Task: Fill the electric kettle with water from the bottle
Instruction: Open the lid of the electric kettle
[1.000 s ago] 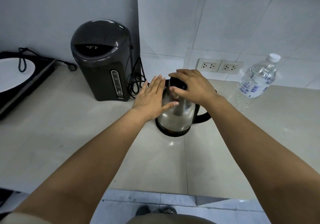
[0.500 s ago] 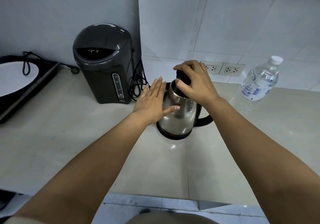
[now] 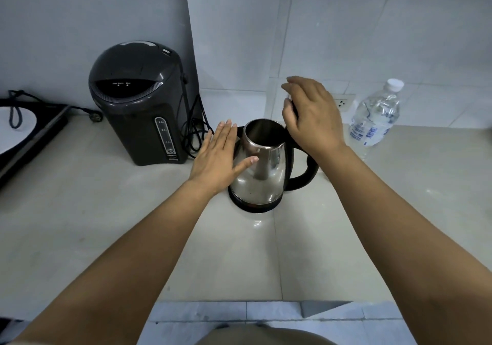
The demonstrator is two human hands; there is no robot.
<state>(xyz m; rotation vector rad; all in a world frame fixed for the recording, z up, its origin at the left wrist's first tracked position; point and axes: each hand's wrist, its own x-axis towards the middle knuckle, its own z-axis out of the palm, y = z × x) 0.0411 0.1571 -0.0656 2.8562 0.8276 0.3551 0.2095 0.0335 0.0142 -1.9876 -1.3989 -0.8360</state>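
Observation:
A stainless steel electric kettle [image 3: 263, 182] with a black handle and base stands in the middle of the counter, its mouth uncovered and dark inside. My left hand [image 3: 218, 158] lies flat against its left side, thumb across the front of the body. My right hand [image 3: 314, 115] is above and behind the kettle's mouth, fingers curled over the black lid [image 3: 292, 109], which is swung up and mostly hidden by the hand. A clear plastic water bottle [image 3: 375, 121] with a white cap stands upright to the right, near the wall.
A dark grey hot-water dispenser [image 3: 138, 105] stands left of the kettle, with black cords [image 3: 195, 129] coiled between them. A black cooktop [image 3: 24, 137] holding a white disc sits at the far left. A wall socket [image 3: 344, 102] is behind my right hand. The counter's front edge [image 3: 239, 296] is near me.
My right hand has lifted the lid from the kettle's top and swung it up and back, uncovering the mouth. My left hand has stayed against the kettle's side.

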